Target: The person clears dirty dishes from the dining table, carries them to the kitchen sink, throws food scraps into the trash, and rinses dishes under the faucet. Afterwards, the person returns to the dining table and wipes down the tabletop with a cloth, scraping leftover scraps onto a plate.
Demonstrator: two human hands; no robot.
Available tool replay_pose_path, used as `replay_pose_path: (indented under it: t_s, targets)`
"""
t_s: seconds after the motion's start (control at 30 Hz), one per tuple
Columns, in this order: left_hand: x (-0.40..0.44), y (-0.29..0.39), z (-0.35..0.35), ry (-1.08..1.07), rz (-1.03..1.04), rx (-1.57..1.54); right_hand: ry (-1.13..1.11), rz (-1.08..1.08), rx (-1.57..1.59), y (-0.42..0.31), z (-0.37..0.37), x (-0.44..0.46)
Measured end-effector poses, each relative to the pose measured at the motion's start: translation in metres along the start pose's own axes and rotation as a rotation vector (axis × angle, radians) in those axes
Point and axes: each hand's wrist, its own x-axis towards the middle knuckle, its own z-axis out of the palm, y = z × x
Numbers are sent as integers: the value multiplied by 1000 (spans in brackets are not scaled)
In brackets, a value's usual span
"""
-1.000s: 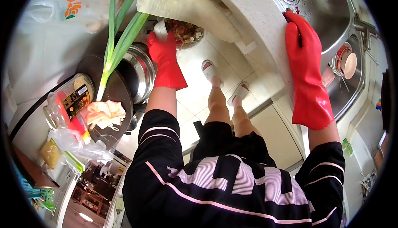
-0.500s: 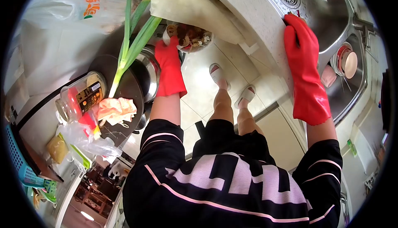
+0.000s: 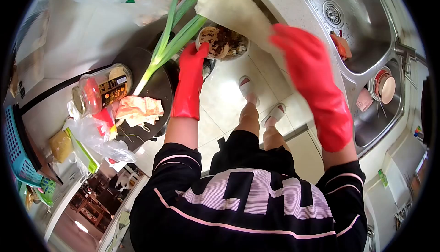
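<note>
My left hand point(image 3: 191, 61), in a red rubber glove, grips the rim of a white bowl point(image 3: 200, 41) whose inside is smeared with brown scraps. This bowl tilts over a bin of food waste point(image 3: 233, 45). Raised over the counter edge, my right hand point(image 3: 302, 50) wears a matching glove; it is blurred, with its fingers stretched out and nothing visible in them. An orange-brown item point(image 3: 341, 47) lies in the near corner of the sink basin point(image 3: 362, 22). Beside my left hand, a green onion point(image 3: 158, 59) lies across a dark round lid or pan.
A pale cloth point(image 3: 229, 4) hangs by the counter point(image 3: 275, 0). Stacked bowls point(image 3: 384, 87) stand in the second basin. On the left are a jar point(image 3: 103, 89), an orange cloth point(image 3: 140, 110), a plastic bag point(image 3: 110, 146) and a blue basket point(image 3: 20, 146).
My right hand has lifted from the sink's edge and moved left, uncovering the orange-brown item. The bowl in my left hand now shows its smeared inside. The view has shifted.
</note>
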Motion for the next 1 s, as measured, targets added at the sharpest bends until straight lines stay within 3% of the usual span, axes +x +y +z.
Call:
replay_pose_path:
  t_s: [0.07,0.13,0.2,0.3,0.4,0.5,0.63,0.73,0.83,0.93,1.0]
  targets:
    - [-3,4,-2,-23,32,-64,-113,7,127,-10,42,17]
    - [-6,6,-4,-50,49,-59,-336,250,396,-10,89,24]
    - [-6,9,-10,-82,53,24,-371,283,437,8,153,13]
    - [-9,11,-16,-90,60,86,-679,937,702,-13,156,57]
    - [-1,-2,-23,-123,126,37,-730,286,250,3,174,54]
    - [-2,11,-28,-170,152,-24,-713,756,501,10,188,55]
    - [3,2,-26,-116,118,-57,-509,1239,953,15,220,45]
    - [9,-9,-24,-95,137,-63,-412,1030,1099,23,238,26]
    - [15,-17,-24,-71,136,-76,-408,789,1014,39,272,6]
    - [33,-36,-26,-61,215,-64,-626,857,1052,49,278,12]
    - [45,-45,-26,-69,264,-76,-648,815,1073,48,275,19]
